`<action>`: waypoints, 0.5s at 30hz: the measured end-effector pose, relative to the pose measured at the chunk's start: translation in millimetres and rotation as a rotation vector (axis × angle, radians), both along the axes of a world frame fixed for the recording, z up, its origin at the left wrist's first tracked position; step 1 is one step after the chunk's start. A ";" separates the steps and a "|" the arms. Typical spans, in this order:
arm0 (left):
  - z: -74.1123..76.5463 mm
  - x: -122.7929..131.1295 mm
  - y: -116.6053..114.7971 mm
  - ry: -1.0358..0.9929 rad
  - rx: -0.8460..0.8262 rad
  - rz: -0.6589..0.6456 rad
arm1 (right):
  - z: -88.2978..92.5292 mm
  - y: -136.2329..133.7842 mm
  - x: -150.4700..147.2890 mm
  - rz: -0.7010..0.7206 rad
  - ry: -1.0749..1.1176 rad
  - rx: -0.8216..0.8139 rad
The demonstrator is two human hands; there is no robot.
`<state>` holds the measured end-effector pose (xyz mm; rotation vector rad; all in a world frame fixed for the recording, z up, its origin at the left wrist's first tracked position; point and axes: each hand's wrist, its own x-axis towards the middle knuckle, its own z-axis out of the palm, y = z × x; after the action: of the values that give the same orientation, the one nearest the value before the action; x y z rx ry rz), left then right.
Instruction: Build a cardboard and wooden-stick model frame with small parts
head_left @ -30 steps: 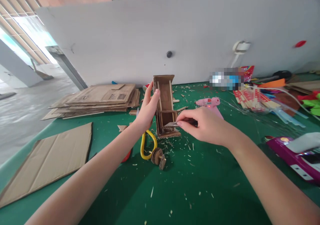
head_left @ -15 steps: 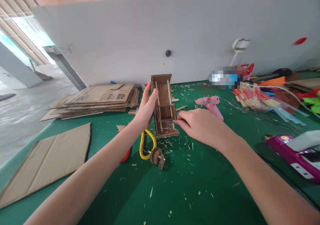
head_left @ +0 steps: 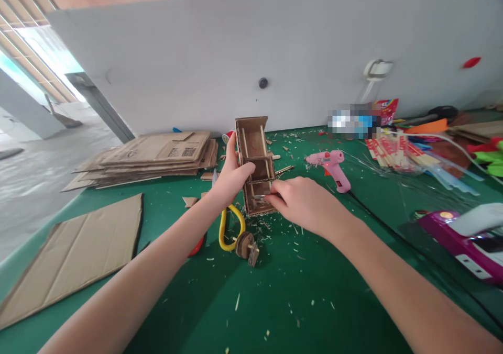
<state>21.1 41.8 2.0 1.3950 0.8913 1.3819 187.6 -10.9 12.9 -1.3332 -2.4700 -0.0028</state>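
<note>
Near the middle of the view, a narrow cardboard frame [head_left: 255, 140] with thin wooden sticks inside is tilted upright above the green table. My left hand [head_left: 232, 178] grips its left side, the thumb lying over the middle crosspiece. The fingers of my right hand [head_left: 293, 199] are pinched at the lower right part of the frame, by its lower compartment; what they hold, if anything, is too small to name. Just below the frame lie yellow-handled scissors [head_left: 223, 231] and a small piece of stacked cardboard discs on a stick [head_left: 245, 245].
Stacked cardboard [head_left: 157, 152] and a flat sheet [head_left: 78, 257] lie left. A pink glue gun [head_left: 334, 168] with a black cord is at right, near packaged sticks [head_left: 396, 155] and a purple-and-white device [head_left: 451, 239]. Scraps litter the green table [head_left: 314, 301].
My left thumb has moved down and right onto the frame's middle. My right hand has shifted slightly left and down, into the lower compartment's edge. The frame has moved slightly left.
</note>
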 end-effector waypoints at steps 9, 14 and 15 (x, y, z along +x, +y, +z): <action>0.4 2.6 -2.9 0.034 0.064 -0.037 | -0.2 -2.2 -8.1 0.009 -0.011 -0.055; 3.8 4.9 -6.4 0.051 0.088 -0.036 | 4.8 -2.7 -7.8 0.006 0.016 -0.138; 4.8 5.3 -7.3 0.061 0.097 -0.033 | 5.5 -3.0 -7.1 0.009 0.020 -0.163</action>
<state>26.4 34.5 6.9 1.5264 0.8460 1.3794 180.5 -13.9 18.4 -1.3797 -2.5043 0.2174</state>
